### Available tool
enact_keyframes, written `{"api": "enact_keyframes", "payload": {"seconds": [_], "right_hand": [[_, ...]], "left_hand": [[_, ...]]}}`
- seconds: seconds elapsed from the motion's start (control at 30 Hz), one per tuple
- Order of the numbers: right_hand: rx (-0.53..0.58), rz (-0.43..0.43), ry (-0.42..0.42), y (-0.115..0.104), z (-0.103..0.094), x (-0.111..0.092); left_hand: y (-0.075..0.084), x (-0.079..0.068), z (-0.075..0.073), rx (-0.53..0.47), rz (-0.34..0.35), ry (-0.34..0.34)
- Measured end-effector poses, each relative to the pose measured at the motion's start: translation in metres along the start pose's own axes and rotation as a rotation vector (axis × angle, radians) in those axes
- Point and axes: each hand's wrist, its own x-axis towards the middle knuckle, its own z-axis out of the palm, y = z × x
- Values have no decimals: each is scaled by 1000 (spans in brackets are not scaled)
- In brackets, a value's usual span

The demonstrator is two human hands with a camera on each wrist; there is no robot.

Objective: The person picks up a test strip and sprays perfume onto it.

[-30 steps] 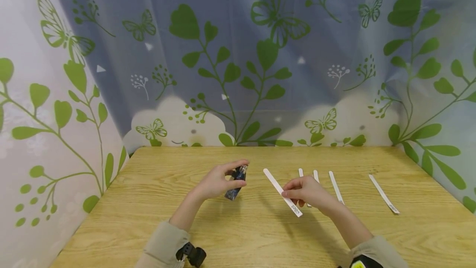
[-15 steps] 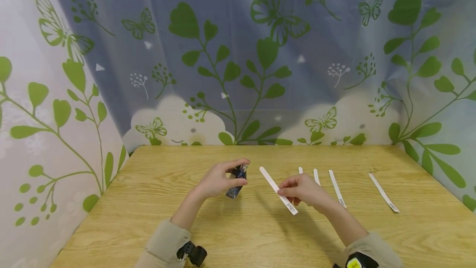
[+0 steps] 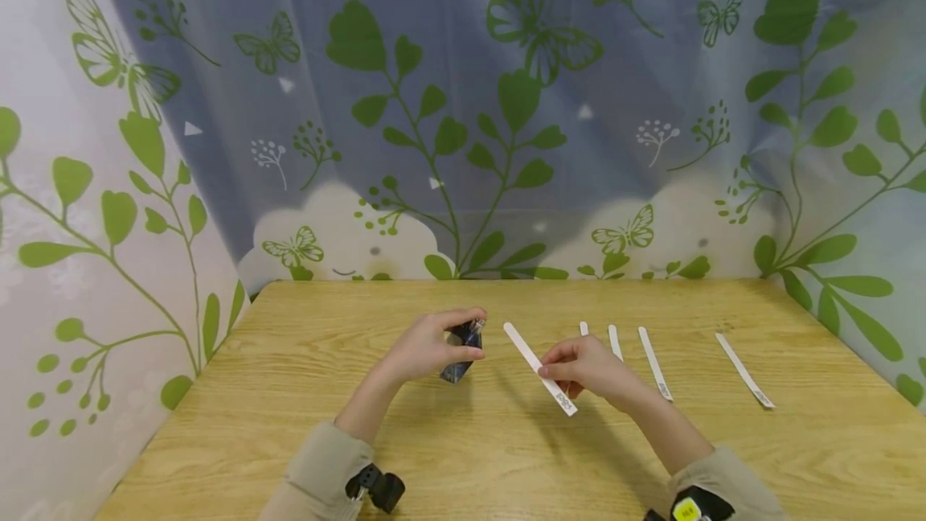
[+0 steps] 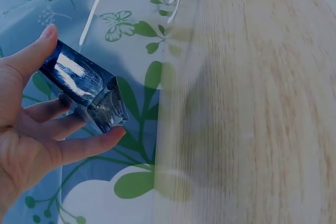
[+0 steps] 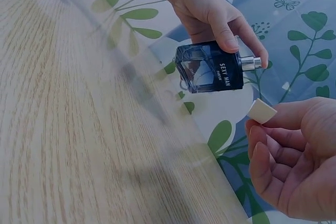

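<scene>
A dark blue glass perfume bottle (image 3: 454,370) is gripped in my left hand (image 3: 423,354), tilted and held above the table. In the right wrist view the bottle (image 5: 210,72) shows "SEXY MAN" lettering, and the index fingertip lies on its silver spray head (image 5: 251,63). My right hand (image 3: 589,368) pinches a white paper test strip (image 3: 524,350) near its middle, between thumb and fingers. The strip slants up toward the bottle, its rounded end a short gap from the spray head. Small dark writing marks its lower end.
Several more white strips lie spread on the wooden table (image 3: 463,457) to the right; one strip (image 3: 654,364) is just past my right hand, another (image 3: 745,370) farther out. A patterned curtain (image 3: 448,103) hangs behind the table's back edge.
My right hand has shifted slightly left with the test strip, bringing it closer to the bottle, then stayed nearly still. My left hand keeps about the same pose on the perfume bottle.
</scene>
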Motion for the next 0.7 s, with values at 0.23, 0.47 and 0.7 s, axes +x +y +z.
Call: {"api": "enact_keyframes", "payload": {"seconds": [0.23, 0.47, 0.7], "right_hand": [[-1, 8, 13, 0, 2, 1], [10, 1, 1, 1, 0, 0], [24, 5, -7, 1, -3, -1]], "left_hand": [[0, 0, 0, 16, 0, -9], [0, 0, -1, 5, -21, -3], [1, 1, -1, 30, -27, -19]]}}
